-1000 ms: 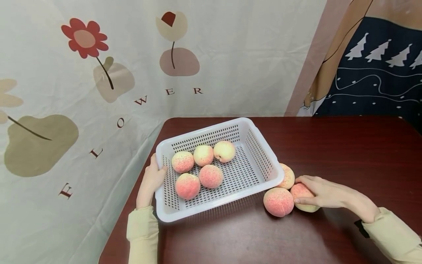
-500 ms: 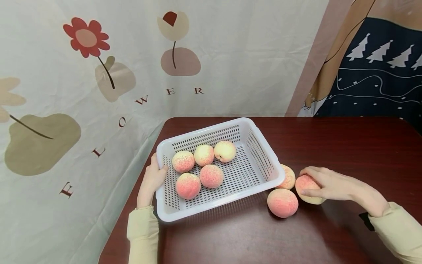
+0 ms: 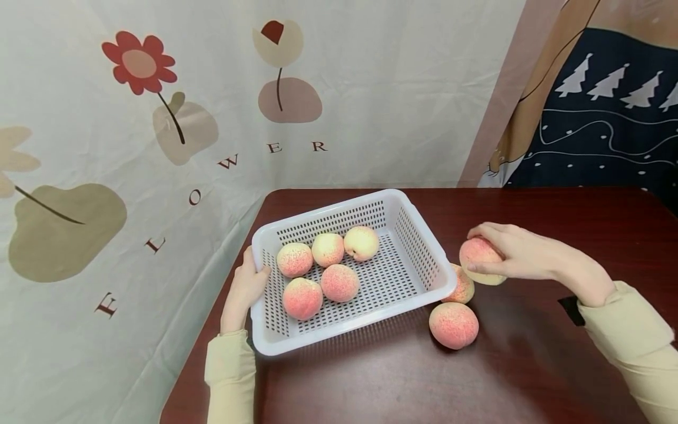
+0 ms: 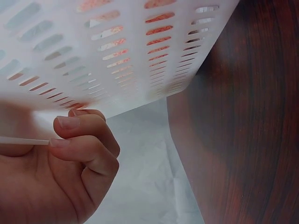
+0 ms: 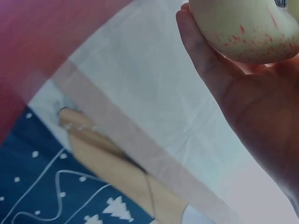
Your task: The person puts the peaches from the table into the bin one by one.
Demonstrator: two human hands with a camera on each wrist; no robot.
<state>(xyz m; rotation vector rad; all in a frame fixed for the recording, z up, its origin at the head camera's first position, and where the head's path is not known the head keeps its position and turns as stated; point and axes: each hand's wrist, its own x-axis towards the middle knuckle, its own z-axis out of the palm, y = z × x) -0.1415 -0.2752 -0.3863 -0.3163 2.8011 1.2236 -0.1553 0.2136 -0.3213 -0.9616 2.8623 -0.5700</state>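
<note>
My left hand grips the left rim of a white perforated plastic basket; its curled fingers show at the rim in the left wrist view. Several pink-and-yellow peaches lie inside toward the left, one of them a deeper pink peach. To the right of the basket, my right hand holds a peach above the table, its pale underside showing in the right wrist view. Below it, one peach sits partly hidden by the basket's corner, and a pinker peach lies just in front.
The dark red-brown table extends to the right and front of the basket. A pale curtain printed with flowers and letters hangs along the back and left sides.
My right hand has lifted the peach off the table and moved up and slightly left with it. The nearest loose peach shifted slightly right earlier. My left hand and the basket stay in place.
</note>
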